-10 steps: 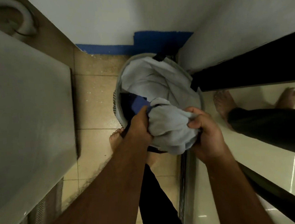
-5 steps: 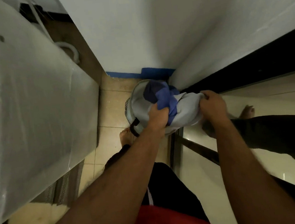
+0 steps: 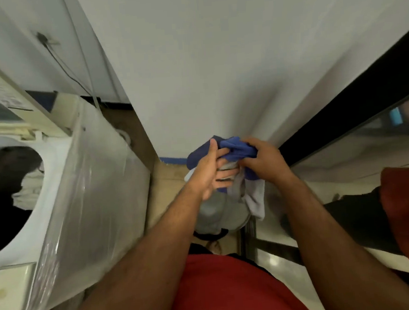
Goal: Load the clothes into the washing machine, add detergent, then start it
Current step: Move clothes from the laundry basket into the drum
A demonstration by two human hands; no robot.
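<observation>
The open-topped washing machine (image 3: 62, 190) stands left of the laundry basket (image 3: 224, 217), above which the left hand (image 3: 206, 170) and right hand (image 3: 265, 161) bunch the clothes (image 3: 237, 149), a soft, light, floppy bundle best gathered underneath so trailing ends don't slip.

clothes (image 3: 237, 149): blue-grey bundle, held aloft | washing machine (image 3: 83, 188): lid open, left

You stood facing a plain white wall (image 3: 215, 56) that filled the upper centre of the frame. A blue skirting strip (image 3: 173, 160) met the beige tiled floor (image 3: 169, 182). A black-framed glass panel (image 3: 343, 124) crossed the right side.
</observation>
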